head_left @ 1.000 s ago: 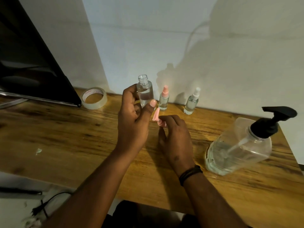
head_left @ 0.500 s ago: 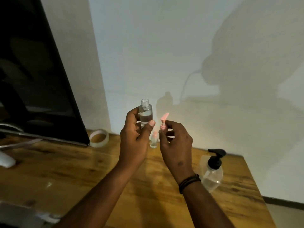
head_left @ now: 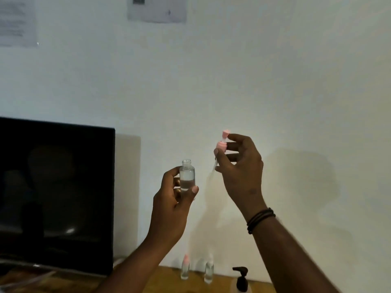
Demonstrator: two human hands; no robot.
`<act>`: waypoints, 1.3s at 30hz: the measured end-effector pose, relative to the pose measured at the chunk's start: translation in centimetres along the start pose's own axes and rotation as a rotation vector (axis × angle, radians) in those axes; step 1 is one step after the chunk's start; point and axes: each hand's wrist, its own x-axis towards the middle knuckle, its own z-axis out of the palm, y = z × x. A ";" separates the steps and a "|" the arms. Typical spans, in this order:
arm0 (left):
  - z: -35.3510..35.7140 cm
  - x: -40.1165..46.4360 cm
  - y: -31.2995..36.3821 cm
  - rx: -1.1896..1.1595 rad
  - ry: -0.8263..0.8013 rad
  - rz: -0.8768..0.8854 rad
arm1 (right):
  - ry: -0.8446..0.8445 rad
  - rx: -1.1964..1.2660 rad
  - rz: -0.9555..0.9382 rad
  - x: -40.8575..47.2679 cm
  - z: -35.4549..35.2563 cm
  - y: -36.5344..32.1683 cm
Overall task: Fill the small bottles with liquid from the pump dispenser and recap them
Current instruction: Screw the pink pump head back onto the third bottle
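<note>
Two hands are up in the air in the head view. The left hand (head_left: 175,193) wraps its fingers around an open small bottle (head_left: 187,175), kept upright, probably so nothing spills. The right hand (head_left: 239,166) pinches the pink spray cap (head_left: 222,144) up beside it, its thin tube hanging down, likely ready to go in. Two capped bottles (head_left: 185,269) and the pump dispenser (head_left: 241,279) wait on the table (head_left: 165,280) below.

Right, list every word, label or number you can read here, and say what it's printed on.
None can be read.
White paper sheet on the wall, upper left: lines of print, too blurred.
Grey paper sheet, top centre: dark mark, illegible.
Small clear open bottle, pink spray cap: no label visible.
</note>
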 end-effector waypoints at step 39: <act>1.2 2.0 6.6 0.087 -0.045 0.124 | -0.117 -0.159 -0.062 0.4 0.3 -7.1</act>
